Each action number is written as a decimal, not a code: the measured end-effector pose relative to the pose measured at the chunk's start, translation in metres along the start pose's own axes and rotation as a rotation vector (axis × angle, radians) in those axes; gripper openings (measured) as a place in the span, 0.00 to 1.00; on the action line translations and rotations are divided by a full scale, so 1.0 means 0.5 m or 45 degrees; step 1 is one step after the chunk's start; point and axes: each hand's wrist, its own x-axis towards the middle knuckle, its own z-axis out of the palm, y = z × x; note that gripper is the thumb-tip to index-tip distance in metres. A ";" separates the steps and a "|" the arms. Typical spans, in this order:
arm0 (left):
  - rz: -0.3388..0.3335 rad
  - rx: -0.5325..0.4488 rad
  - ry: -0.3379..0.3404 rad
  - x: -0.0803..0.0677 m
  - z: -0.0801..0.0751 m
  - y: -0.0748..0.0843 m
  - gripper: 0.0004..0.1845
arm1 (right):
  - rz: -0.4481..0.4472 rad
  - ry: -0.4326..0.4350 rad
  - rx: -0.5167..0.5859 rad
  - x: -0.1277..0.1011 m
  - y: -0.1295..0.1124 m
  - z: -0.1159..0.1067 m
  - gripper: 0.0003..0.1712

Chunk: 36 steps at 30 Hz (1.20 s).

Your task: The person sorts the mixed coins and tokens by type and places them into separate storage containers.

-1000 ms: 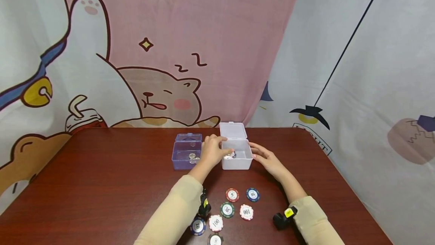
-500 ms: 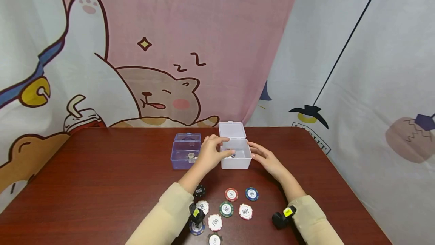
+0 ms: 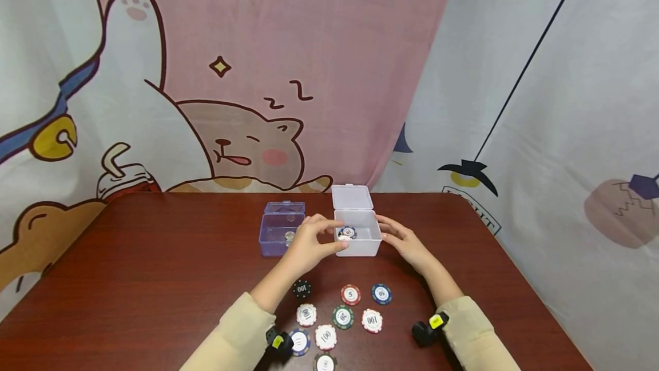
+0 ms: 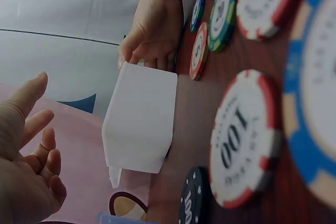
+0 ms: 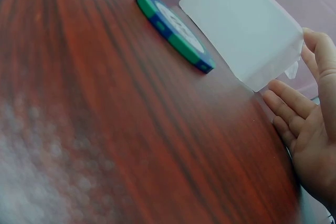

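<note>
I see a small white box (image 3: 358, 239) standing near the middle of the dark red counter (image 3: 154, 279), its hinged lid (image 3: 352, 196) tipped up at the back. Its walls are milky and half see-through, and one blue-and-white chip (image 3: 347, 232) lies flat inside it. From the left wrist view the box (image 4: 140, 124) shows as a plain pale block with soft corners.

My left hand (image 3: 309, 240) sits at the box's left front corner with fingers loosely curled and nothing held in its grip; whether the thumb actually touches the wall I cannot tell. My right hand (image 3: 404, 240) lies against the box's right side, fingers (image 5: 289, 109) straight and relaxed, the grip apart and holding nothing.

Just left of the white box stands a clear purple box (image 3: 278, 232), also open, with a few small coins (image 3: 290, 237) inside. On the counter nearer me lies a loose cluster of chips: a black one (image 3: 301, 288), a red one (image 3: 350, 294), a blue one (image 3: 381, 294), a green one (image 3: 342, 317), and white ones marked 100 (image 3: 372, 320).
</note>
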 end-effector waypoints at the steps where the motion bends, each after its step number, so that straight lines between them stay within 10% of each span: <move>1: 0.001 0.000 -0.010 -0.004 -0.003 0.001 0.20 | -0.002 0.003 0.000 0.002 0.007 -0.001 0.28; 36: 0.023 0.107 -0.480 -0.122 -0.106 -0.046 0.26 | -0.017 0.024 -0.015 0.002 0.029 -0.004 0.28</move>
